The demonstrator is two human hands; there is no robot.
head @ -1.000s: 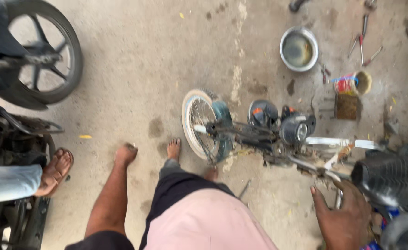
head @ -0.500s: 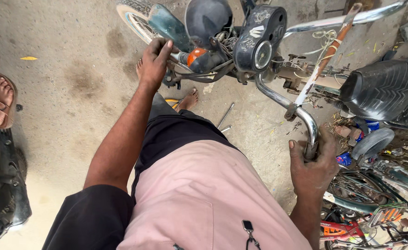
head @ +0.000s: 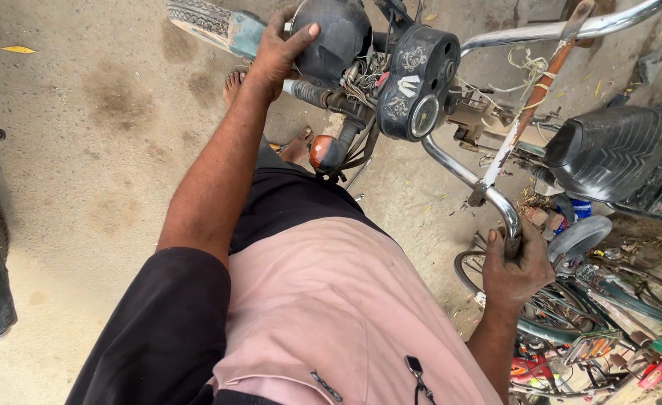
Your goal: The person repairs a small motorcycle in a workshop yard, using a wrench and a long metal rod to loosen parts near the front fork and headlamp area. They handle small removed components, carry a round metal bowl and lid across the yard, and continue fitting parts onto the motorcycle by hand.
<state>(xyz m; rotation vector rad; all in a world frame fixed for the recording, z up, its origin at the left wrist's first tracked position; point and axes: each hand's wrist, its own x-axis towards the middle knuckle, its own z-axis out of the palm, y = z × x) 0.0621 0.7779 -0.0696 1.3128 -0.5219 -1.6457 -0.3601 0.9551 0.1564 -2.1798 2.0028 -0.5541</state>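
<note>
The chrome handlebar (head: pixel 472 178) of the old moped is clenched by the right hand (head: pixel 517 267), while the headlamp shell (head: pixel 338 37) is grasped by the left hand (head: pixel 278 52).

The floor (head: pixel 106 172) was bare grey concrete, stained in dark patches and scattered with a few yellow leaves (head: pixel 18 49), while tangled bicycle wheels (head: pixel 571 300) and scrap lay heaped at the lower right in daylight.
</note>
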